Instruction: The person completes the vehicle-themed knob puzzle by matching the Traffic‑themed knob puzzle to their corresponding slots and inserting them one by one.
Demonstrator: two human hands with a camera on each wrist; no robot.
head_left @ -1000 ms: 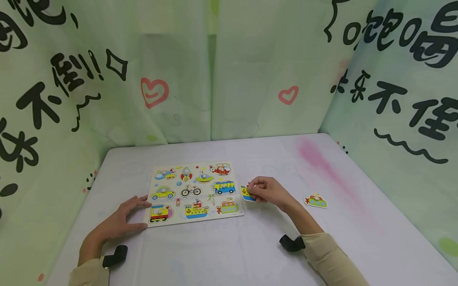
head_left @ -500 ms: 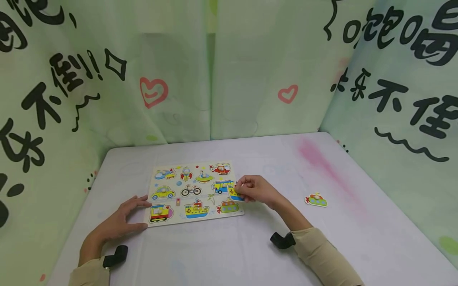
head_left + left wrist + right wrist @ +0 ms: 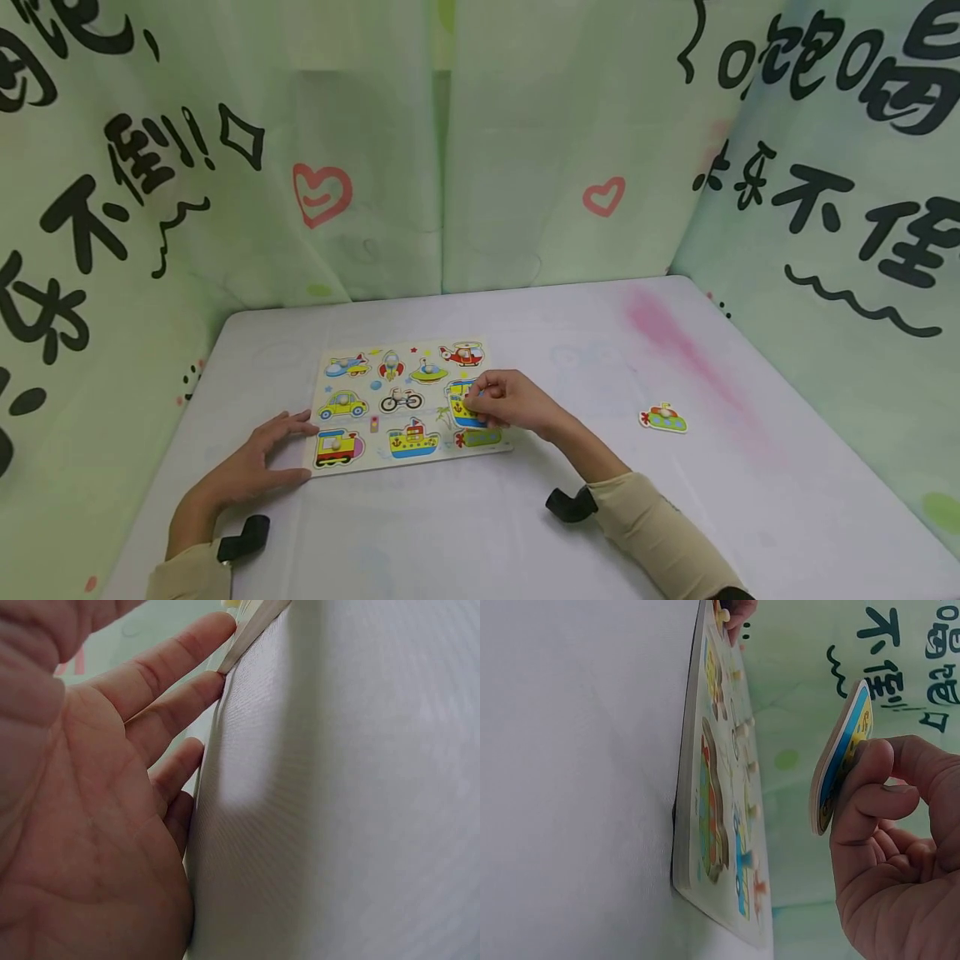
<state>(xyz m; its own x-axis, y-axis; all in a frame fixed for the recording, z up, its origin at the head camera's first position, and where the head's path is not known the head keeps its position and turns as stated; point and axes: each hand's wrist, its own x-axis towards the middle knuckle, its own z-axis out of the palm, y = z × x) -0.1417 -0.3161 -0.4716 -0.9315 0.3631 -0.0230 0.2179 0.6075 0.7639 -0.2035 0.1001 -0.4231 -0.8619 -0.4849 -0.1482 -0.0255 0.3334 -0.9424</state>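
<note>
My right hand [image 3: 517,402] pinches a yellow-and-blue ship puzzle piece [image 3: 461,414] above the right side of a pale puzzle board [image 3: 375,452]. In the right wrist view, the wooden ship piece is tilted on edge and raised off the board, thumb and fingertip at its face. From the head, it overlaps the bus and the top of the submarine-shaped recess [image 3: 477,439]. A ship-shaped recess [image 3: 413,442] lies in the bottom row. My left hand [image 3: 262,454] has its fingers extended, fingertips and thumb touching the board's left edge.
A green-and-yellow submarine piece [image 3: 663,418] lies on the white tablecloth [image 3: 420,533] to the right. Knobbed pieces such as a car [image 3: 342,404] and a helicopter [image 3: 461,354] sit in the board. Printed curtains [image 3: 517,150] enclose the table's back and sides.
My right hand has carried the ship piece leftward, from beside the board's right edge to over the board. The left hand and the board stay in place.
</note>
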